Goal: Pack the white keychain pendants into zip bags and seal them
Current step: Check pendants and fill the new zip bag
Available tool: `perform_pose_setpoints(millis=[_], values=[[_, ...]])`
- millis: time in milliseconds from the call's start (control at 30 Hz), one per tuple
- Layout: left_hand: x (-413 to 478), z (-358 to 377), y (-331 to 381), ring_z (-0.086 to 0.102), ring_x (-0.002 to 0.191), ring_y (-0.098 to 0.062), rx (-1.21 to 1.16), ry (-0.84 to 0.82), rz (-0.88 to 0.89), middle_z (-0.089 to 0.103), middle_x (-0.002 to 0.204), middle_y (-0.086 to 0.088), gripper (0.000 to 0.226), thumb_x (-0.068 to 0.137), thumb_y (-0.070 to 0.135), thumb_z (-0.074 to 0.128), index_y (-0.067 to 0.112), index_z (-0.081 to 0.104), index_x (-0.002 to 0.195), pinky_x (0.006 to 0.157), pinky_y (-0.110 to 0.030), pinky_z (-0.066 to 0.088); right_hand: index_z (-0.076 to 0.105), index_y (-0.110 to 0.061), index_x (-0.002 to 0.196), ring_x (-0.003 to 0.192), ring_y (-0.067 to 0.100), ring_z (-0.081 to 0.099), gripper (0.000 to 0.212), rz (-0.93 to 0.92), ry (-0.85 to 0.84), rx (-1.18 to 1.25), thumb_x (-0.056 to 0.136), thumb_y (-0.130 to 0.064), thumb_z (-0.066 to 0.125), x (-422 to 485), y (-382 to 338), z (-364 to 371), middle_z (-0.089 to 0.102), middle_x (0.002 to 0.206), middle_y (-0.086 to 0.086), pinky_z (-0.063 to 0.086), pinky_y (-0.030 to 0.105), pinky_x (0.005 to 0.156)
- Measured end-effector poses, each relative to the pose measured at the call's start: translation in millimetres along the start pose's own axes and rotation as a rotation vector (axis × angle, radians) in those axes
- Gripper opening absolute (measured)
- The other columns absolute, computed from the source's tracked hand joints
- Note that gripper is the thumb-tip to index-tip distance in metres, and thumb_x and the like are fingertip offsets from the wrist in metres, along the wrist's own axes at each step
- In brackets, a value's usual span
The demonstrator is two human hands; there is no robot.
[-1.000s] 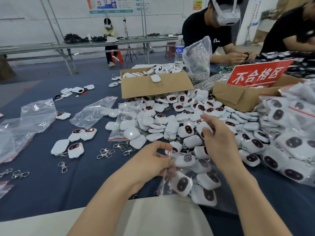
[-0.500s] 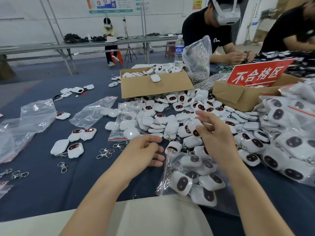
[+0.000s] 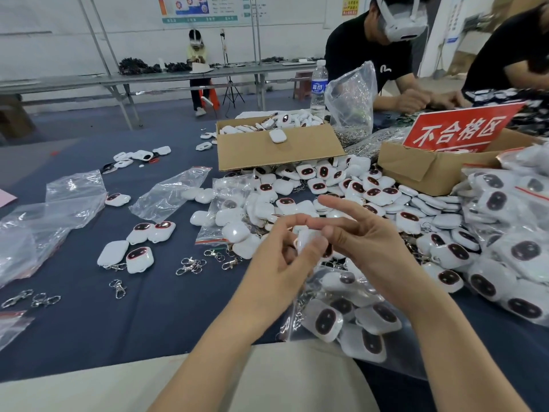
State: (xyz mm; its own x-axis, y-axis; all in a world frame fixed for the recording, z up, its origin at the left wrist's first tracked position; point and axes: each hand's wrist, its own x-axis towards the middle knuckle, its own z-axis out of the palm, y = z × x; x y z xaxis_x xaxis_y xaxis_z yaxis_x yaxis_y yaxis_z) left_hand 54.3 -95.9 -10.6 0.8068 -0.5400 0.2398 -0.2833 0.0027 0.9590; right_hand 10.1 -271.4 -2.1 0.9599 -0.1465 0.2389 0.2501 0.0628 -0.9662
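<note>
left hand (image 3: 282,260) pinches one white pendant (image 3: 309,241) with curled fingers, holding it up just over the mouth of the zip bag (image 3: 297,324). right hand (image 3: 368,245) is beside it with its fingers spread and mostly straight, grasping nothing that shows. its thumb is close to the pendant, but blur hides whether they touch.

the held pendant is a smooth, glossy plastic block with rounded corners. the zip bag lies flat on the dark blue cloth (image 3: 148,310) below the wrists. it is clear, crinkled film, and it already holds several pendants with dark oval faces and thin metal chains.

beyond the hands is a heap of loose pendants (image 3: 326,185), some face up and some showing plain white backs. to the right, filled bags (image 3: 511,257) are stacked up, shiny and bulging. silver clasps (image 3: 190,266) lie scattered on the cloth to the left, near wrinkled empty bags (image 3: 169,194). a brown cardboard box (image 3: 276,153) with more pendants stands behind the heap, and a second box carries a red sign (image 3: 457,132).
</note>
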Motion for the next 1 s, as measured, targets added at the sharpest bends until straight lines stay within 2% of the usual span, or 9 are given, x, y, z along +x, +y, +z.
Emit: perform_pose_setpoints(millis=[67, 133, 233, 300, 367, 500, 767, 933, 1000], values=[[0.5, 4.3, -1.8, 0.063, 0.068, -0.014, 0.006, 0.054, 0.018, 0.069, 0.086, -0.004, 0.02, 0.098, 0.039, 0.063, 0.041, 0.062, 0.117, 0.061, -0.022, 0.054, 0.068, -0.03, 0.123, 0.109, 0.017, 0.071, 0.052, 0.004, 0.026, -0.013, 0.072, -0.037, 0.078, -0.2, -1.3, 4.1, 0.076, 0.114, 0.003, 0.055, 0.025, 0.095], [2.8, 3.1, -2.8, 0.071, 0.078, -0.009, -0.1, 0.163, 0.019, 0.075, 0.094, 0.004, 0.019, 0.098, 0.031, 0.063, 0.029, 0.064, 0.117, 0.068, -0.02, 0.055, 0.068, -0.027, 0.121, 0.106, 0.014, 0.071, 0.048, 0.034, 0.057, -0.032, 0.074, -0.037, 0.074, -0.2, -3.0, 6.9, 0.075, 0.115, -0.001, 0.056, 0.022, 0.091], [3.6, -0.9, -7.8, 0.072, 0.092, -0.006, -0.226, 0.273, 0.001, 0.077, 0.102, 0.004, 0.021, 0.095, 0.026, 0.068, 0.017, 0.063, 0.113, 0.076, -0.017, 0.054, 0.073, -0.025, 0.112, 0.095, 0.01, 0.073, 0.034, 0.11, 0.019, -0.129, 0.079, -0.033, 0.072, -1.5, -3.8, 13.5, 0.077, 0.104, -0.003, 0.058, 0.021, 0.082], [1.4, 0.9, -12.3, 0.072, 0.093, -0.011, -0.286, 0.258, -0.049, 0.077, 0.102, -0.001, 0.024, 0.094, 0.027, 0.072, 0.013, 0.063, 0.112, 0.079, -0.023, 0.056, 0.075, -0.026, 0.103, 0.082, 0.001, 0.071, 0.017, 0.119, 0.015, -0.187, 0.086, -0.024, 0.071, -1.9, -2.7, 19.7, 0.078, 0.091, -0.009, 0.055, 0.014, 0.073], [0.8, 2.9, -16.3, 0.071, 0.087, -0.017, -0.37, 0.234, -0.116, 0.077, 0.1, -0.004, 0.024, 0.093, 0.026, 0.072, 0.012, 0.065, 0.111, 0.079, -0.034, 0.058, 0.076, -0.026, 0.1, 0.072, -0.002, 0.067, 0.012, 0.123, 0.034, -0.229, 0.091, -0.02, 0.07, -1.6, -1.2, 22.3, 0.076, 0.08, -0.014, 0.051, 0.01, 0.065], [3.2, 2.5, -19.4, 0.068, 0.077, -0.01, -0.371, 0.207, -0.149, 0.078, 0.097, 0.001, 0.015, 0.099, 0.024, 0.064, 0.02, 0.074, 0.108, 0.069, -0.023, 0.057, 0.076, -0.031, 0.106, 0.065, 0.001, 0.064, 0.015, 0.163, 0.019, -0.252, 0.093, -0.027, 0.068, -2.9, -1.0, 21.2, 0.073, 0.073, -0.012, 0.051, 0.013, 0.058], [4.7, 3.6, -24.8, 0.064, 0.072, -0.005, -0.319, 0.254, -0.118, 0.072, 0.08, 0.007, 0.017, 0.1, 0.02, 0.063, 0.008, 0.07, 0.109, 0.068, -0.02, 0.056, 0.075, -0.026, 0.113, 0.065, -0.008, 0.061, 0.02, 0.131, 0.003, -0.305, 0.096, -0.024, 0.064, -2.7, -0.7, 23.0, 0.073, 0.077, -0.02, 0.049, 0.008, 0.061], [4.4, 3.0, -25.0, 0.062, 0.07, -0.004, -0.316, 0.251, -0.106, 0.069, 0.074, 0.011, 0.016, 0.1, 0.02, 0.062, 0.008, 0.07, 0.107, 0.071, -0.023, 0.056, 0.076, -0.025, 0.113, 0.07, -0.006, 0.064, 0.02, 0.115, 0.024, -0.305, 0.096, -0.025, 0.065, -2.2, 1.1, 24.8, 0.077, 0.088, -0.012, 0.049, 0.008, 0.064], [4.7, 3.0, -25.3, 0.062, 0.07, -0.003, -0.316, 0.256, -0.099, 0.07, 0.074, 0.011, 0.014, 0.1, 0.018, 0.062, 0.009, 0.07, 0.106, 0.069, -0.022, 0.055, 0.076, -0.028, 0.111, 0.069, -0.006, 0.063, 0.019, 0.111, 0.027, -0.314, 0.096, -0.027, 0.065, -2.3, 2.3, 25.1, 0.077, 0.085, -0.012, 0.048, 0.007, 0.064]])
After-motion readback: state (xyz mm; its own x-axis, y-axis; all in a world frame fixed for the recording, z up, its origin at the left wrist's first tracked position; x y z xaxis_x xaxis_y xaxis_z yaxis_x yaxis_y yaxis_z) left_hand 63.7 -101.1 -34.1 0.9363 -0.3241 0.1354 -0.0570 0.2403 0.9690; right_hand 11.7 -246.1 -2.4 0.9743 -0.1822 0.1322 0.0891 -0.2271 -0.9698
